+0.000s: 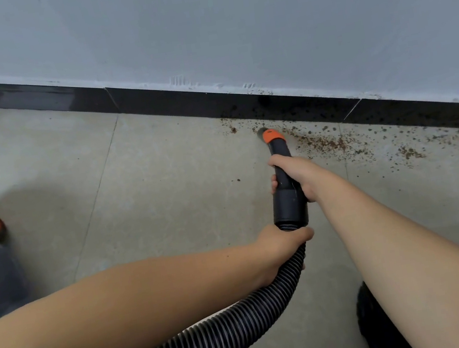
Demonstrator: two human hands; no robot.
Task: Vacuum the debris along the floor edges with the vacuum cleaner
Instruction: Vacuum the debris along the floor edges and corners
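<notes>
Head view: right hand [293,177] grips the nozzle [277,154], left hand [281,245] grips the hose [217,332] just behind. Debris [328,143] trails rightward from the nozzle tip along the baseboard [150,102] — nearer the right hand — with open floor [163,184] left of both hands.

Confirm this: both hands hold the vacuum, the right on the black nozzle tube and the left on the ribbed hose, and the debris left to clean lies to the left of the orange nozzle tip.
One detail is wrong: in the head view most of the remaining debris lies to the right of the orange nozzle tip, along the black baseboard. The right hand does grip the black nozzle tube, the left hand the ribbed hose.
</notes>
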